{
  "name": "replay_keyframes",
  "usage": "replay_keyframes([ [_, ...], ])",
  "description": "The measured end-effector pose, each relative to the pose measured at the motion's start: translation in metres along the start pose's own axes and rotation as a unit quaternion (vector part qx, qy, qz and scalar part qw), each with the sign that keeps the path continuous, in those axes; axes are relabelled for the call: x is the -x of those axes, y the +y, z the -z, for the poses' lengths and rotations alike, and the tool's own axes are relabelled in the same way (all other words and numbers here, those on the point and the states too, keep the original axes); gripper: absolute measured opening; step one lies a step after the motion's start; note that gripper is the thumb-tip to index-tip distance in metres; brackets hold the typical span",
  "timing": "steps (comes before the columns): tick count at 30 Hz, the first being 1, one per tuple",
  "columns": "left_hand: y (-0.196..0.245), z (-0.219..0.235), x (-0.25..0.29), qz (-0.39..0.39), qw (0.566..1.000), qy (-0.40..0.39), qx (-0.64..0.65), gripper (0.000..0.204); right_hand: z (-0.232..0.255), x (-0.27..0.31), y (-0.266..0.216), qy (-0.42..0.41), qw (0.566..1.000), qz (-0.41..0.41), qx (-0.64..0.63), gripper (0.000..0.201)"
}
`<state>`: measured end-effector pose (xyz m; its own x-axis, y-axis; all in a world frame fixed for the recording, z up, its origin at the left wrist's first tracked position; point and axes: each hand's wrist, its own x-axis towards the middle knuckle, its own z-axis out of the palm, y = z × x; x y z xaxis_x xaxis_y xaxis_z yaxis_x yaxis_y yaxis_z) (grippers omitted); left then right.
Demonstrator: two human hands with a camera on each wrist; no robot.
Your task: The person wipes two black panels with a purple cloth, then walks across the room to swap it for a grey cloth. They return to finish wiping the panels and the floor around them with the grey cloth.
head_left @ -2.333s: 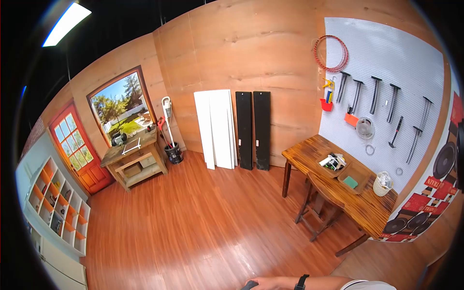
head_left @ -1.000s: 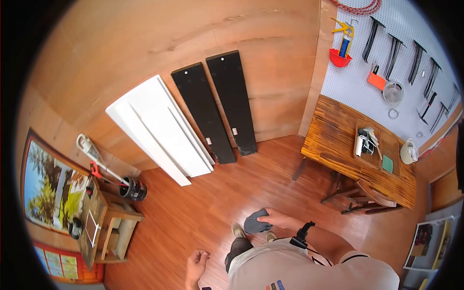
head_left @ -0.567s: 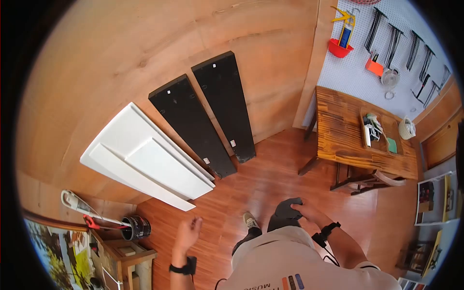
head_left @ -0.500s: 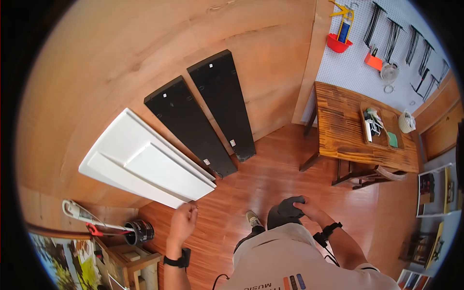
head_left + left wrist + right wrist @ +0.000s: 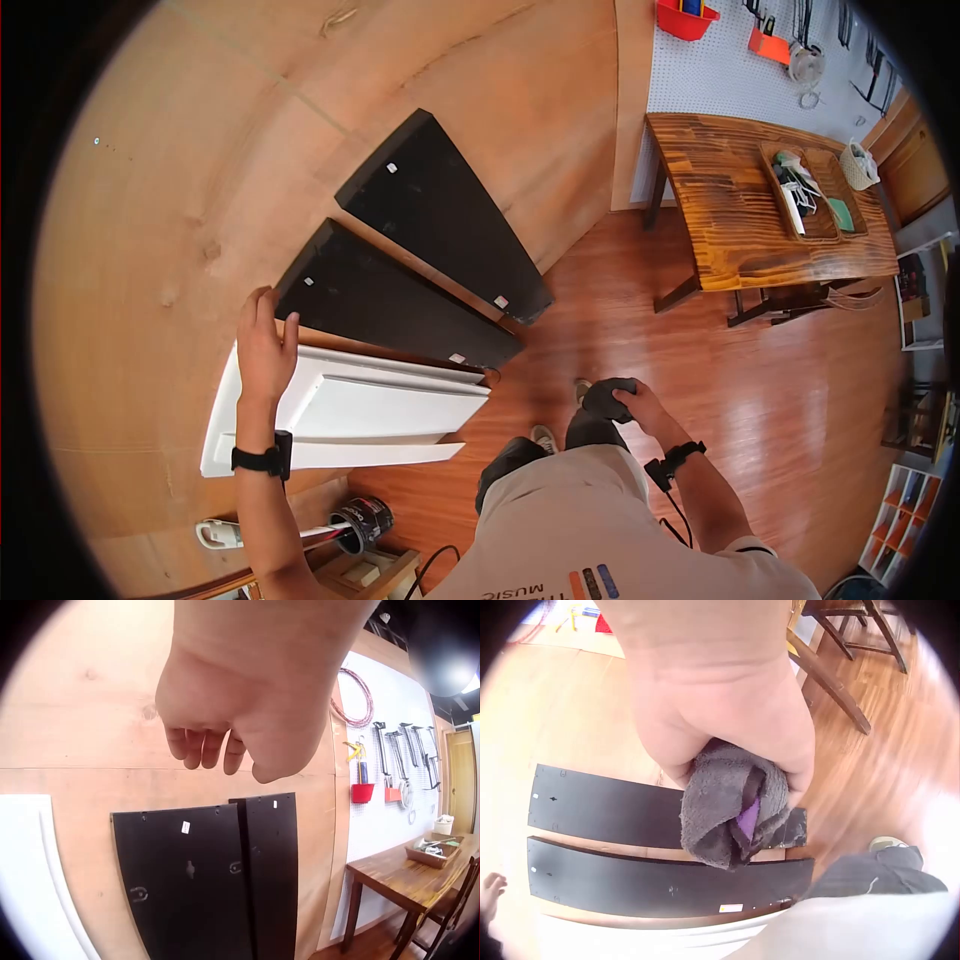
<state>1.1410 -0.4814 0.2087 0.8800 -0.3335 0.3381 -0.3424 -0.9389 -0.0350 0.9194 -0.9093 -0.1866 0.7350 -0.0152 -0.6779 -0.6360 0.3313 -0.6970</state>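
My left hand (image 5: 265,350) is raised at the wall, fingers loosely extended, close by the top end of the nearer black board (image 5: 395,305). In the left wrist view its fingertips (image 5: 195,754) appear above that board's top edge, and nothing is between them. A second black board (image 5: 440,215) leans on the wall beside the first. Several white boards (image 5: 390,405) lean below my left hand in the head view. My right hand (image 5: 648,412) grips a bunched dark grey cloth (image 5: 724,806) in front of my legs; a purple patch shows in its folds.
A wooden table (image 5: 725,240) carries a wicker tray (image 5: 825,170) of small items and a white basket (image 5: 858,165). A dark bucket (image 5: 362,522) with a stick vacuum (image 5: 220,535) stands at lower left. Tools hang on the white pegboard (image 5: 700,85).
The head view has swung toward the boards, and I have come nearer to them. My left hand has risen from beside my body to the black board's top. The right hand keeps the cloth.
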Motion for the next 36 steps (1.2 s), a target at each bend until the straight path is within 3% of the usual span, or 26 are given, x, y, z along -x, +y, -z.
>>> replay_keyframes([
  [3,-0.034,-0.007,-0.029,-0.089,0.995,0.014,-0.051,0.031,-0.031,-0.005,0.01,-0.014,0.999,0.015,-0.035,0.029],
  [6,-0.07,-0.024,-0.046,-0.14,0.982,-0.112,0.053,0.038,-0.063,0.022,0.006,0.046,0.999,-0.015,0.002,0.028],
  [7,-0.076,-0.028,-0.049,-0.15,0.98,-0.119,0.06,0.038,-0.071,0.023,0.015,0.055,0.998,-0.002,-0.011,0.027],
  [10,-0.089,-0.045,-0.058,-0.245,0.96,-0.119,0.065,0.042,-0.108,0.031,0.038,0.096,0.993,0.041,-0.061,0.026],
  [12,-0.098,-0.058,-0.065,-0.336,0.938,-0.082,0.002,0.047,-0.147,0.038,0.037,0.105,0.978,0.087,-0.157,0.027],
  [16,-0.123,-0.084,-0.07,-0.375,0.922,-0.088,0.038,0.046,-0.226,0.029,0.018,0.085,0.983,0.15,-0.069,0.029],
  [17,-0.127,-0.087,-0.07,-0.349,0.927,-0.104,0.088,0.044,-0.249,0.026,0.0,0.082,0.98,0.179,-0.02,0.029],
  [19,-0.13,-0.087,-0.078,-0.331,0.929,-0.108,0.127,0.042,-0.289,0.008,-0.039,0.104,0.933,0.33,0.095,0.029],
  [21,-0.139,-0.091,-0.078,-0.251,0.924,-0.153,0.244,0.04,-0.326,0.003,-0.099,0.104,0.897,0.404,0.147,0.03],
  [22,-0.143,-0.097,-0.079,-0.256,0.924,-0.154,0.238,0.04,-0.342,0.007,-0.132,0.107,0.884,0.43,0.152,0.032],
  [23,-0.149,-0.103,-0.08,-0.211,0.897,-0.176,0.346,0.041,-0.359,0.006,-0.162,0.109,0.868,0.456,0.16,0.035],
  [24,-0.153,-0.106,-0.084,-0.165,0.856,-0.191,0.451,0.042,-0.377,-0.003,-0.186,0.14,0.82,0.533,0.156,0.038],
  [25,-0.153,-0.106,-0.085,-0.169,0.859,-0.182,0.447,0.042,-0.393,-0.012,-0.208,0.17,0.763,0.605,0.149,0.04],
  [26,-0.15,-0.106,-0.083,-0.125,0.831,-0.186,0.51,0.045,-0.409,-0.02,-0.228,0.168,0.76,0.611,0.145,0.04],
  [27,-0.147,-0.106,-0.08,-0.08,0.796,-0.191,0.569,0.049,-0.423,-0.028,-0.246,0.218,0.706,0.659,0.14,0.044],
  [28,-0.146,-0.107,-0.079,-0.079,0.793,-0.185,0.574,0.057,-0.438,-0.035,-0.26,0.268,0.649,0.7,0.133,0.048],
  [29,-0.145,-0.107,-0.079,-0.082,0.797,-0.185,0.57,0.057,-0.454,-0.042,-0.26,0.277,0.66,0.686,0.128,0.048],
  [31,-0.145,-0.108,-0.08,-0.08,0.796,-0.186,0.57,0.058,-0.489,-0.055,-0.238,0.278,0.638,0.692,0.195,0.048],
  [33,-0.143,-0.108,-0.079,-0.088,0.799,-0.186,0.565,0.06,-0.517,-0.055,-0.193,0.221,0.655,0.688,0.218,0.048],
  [36,-0.138,-0.103,-0.074,-0.102,0.83,-0.166,0.523,0.061,-0.533,-0.071,-0.096,0.133,0.732,0.599,0.296,0.052],
])
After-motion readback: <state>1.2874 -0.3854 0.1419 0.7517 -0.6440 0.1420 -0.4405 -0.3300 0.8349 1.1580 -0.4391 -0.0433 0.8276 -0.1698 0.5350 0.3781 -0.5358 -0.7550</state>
